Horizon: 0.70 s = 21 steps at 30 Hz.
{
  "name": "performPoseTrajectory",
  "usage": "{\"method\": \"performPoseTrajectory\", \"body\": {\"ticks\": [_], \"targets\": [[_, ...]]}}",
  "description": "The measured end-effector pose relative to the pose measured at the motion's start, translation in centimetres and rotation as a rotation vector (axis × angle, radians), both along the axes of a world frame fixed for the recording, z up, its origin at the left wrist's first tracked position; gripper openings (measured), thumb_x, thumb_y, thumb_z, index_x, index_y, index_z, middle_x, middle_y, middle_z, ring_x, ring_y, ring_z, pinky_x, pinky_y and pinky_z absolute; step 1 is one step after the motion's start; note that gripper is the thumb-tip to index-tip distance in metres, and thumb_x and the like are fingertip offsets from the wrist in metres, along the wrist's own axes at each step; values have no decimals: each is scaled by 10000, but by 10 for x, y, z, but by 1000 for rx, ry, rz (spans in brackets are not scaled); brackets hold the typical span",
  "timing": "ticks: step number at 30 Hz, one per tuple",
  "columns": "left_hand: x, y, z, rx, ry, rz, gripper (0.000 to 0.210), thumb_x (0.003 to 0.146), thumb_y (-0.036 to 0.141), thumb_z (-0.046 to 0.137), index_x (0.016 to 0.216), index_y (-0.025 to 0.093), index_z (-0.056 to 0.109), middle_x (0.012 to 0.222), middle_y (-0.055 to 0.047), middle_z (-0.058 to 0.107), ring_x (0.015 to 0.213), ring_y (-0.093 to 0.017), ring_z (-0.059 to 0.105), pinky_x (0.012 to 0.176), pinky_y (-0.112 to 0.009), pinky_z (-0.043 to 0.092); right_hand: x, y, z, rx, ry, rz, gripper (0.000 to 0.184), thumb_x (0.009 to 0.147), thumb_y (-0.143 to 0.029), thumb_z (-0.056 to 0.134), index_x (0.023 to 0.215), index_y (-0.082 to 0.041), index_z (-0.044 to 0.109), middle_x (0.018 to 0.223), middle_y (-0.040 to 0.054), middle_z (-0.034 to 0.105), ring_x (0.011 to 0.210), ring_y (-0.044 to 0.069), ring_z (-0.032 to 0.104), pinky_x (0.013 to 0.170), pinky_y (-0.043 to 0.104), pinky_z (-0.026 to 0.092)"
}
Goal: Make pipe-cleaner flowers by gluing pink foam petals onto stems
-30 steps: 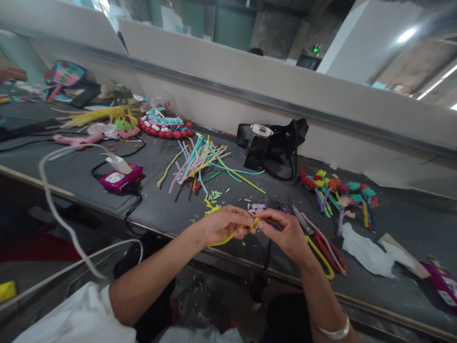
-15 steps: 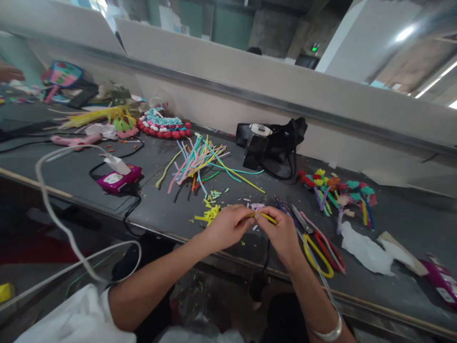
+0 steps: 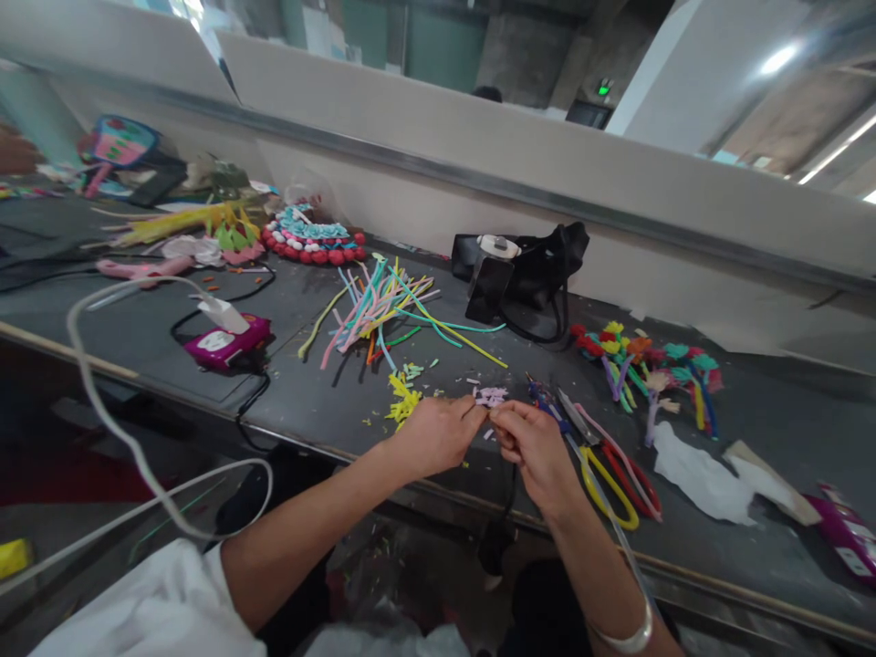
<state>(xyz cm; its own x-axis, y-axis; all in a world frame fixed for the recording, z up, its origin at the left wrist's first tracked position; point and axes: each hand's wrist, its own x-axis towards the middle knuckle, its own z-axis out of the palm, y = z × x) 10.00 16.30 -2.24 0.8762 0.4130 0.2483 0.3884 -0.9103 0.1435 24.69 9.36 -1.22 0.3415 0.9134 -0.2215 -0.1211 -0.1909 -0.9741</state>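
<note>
My left hand (image 3: 442, 436) is closed in a pinch above the near edge of the dark table. Close against it, my right hand (image 3: 540, 449) has its thumb and forefinger pressed together and the other fingers curled. Their fingertips meet around a short yellow pipe cleaner, now almost wholly covered by the fingers. Beside the left hand lies a pile of yellow pipe cleaner pieces (image 3: 403, 401). Just beyond the fingertips are light purple cut pieces (image 3: 491, 395). Yellow-handled scissors (image 3: 609, 488) and red-handled pliers or cutters (image 3: 636, 479) lie right of my right hand.
Long coloured pipe cleaners (image 3: 376, 306) lie in a heap mid-table. Behind stands a black bag (image 3: 547, 274). Finished-looking pipe cleaner flowers (image 3: 636, 351) and white tissue (image 3: 702, 474) are at right. A purple power strip (image 3: 229, 342) with a white cable sits at left.
The yellow strip that stuck out along my right hand is no longer visible. My right fingers have curled in, and the yellow pile by my left hand has shifted.
</note>
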Motion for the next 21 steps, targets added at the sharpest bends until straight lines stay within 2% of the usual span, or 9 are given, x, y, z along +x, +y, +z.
{"method": "performPoseTrajectory", "body": {"ticks": [4, 7, 11, 14, 16, 18, 21], "targets": [[-2, 1, 0, -140, -194, -38, 164, 903, 188, 422, 842, 181, 574, 785, -68, 605, 698, -181, 563, 595, -271, 360, 2, -3, 7, -25, 24, 53, 203, 642, -295, 686, 579, -176, 534, 499, -71, 393, 457, 62, 294, 403, 187, 163], [-3, 0, 2, -290, -398, -40, 184, 880, 170, 444, 711, 196, 512, 661, -9, 530, 633, -140, 501, 597, -256, 317, 5, -5, 9, -15, -39, 111, 206, 678, -351, 704, 643, -168, 616, 526, -46, 490, 454, 70, 356, 403, 194, 202], [-4, -2, 9, -487, -571, 11, 247, 859, 179, 467, 611, 183, 470, 572, 38, 405, 556, -103, 393, 563, -241, 266, 8, -8, 7, 117, -303, 154, 205, 793, -382, 647, 788, -184, 700, 610, -15, 607, 517, 108, 503, 474, 218, 357], [-3, -1, 13, -715, -615, 59, 262, 848, 217, 471, 591, 172, 487, 557, 44, 378, 547, -97, 358, 540, -234, 247, 7, -9, 9, 288, -560, 146, 177, 843, -313, 611, 927, -201, 719, 806, 27, 701, 722, 161, 627, 636, 256, 472], [-4, 0, 14, -886, -630, 70, 264, 846, 260, 476, 602, 165, 516, 556, 43, 387, 553, -100, 355, 535, -232, 252, 5, -9, 12, 398, -736, 139, 174, 861, -272, 598, 974, -213, 716, 906, 41, 712, 806, 174, 642, 707, 273, 485], [-5, 2, 14, -1020, -647, 74, 264, 842, 302, 491, 632, 155, 555, 557, 44, 396, 553, -101, 348, 530, -230, 256, 3, -9, 14, 455, -857, 146, 153, 881, -251, 576, 939, -220, 714, 854, 33, 701, 755, 163, 629, 681, 269, 472], [-6, 3, 14, -1128, -669, 68, 276, 851, 349, 502, 685, 147, 592, 576, 44, 410, 555, -98, 342, 534, -225, 264, 0, -8, 14, 440, -897, 137, 143, 894, -241, 553, 875, -220, 693, 763, 14, 672, 657, 146, 593, 613, 260, 445]]}}
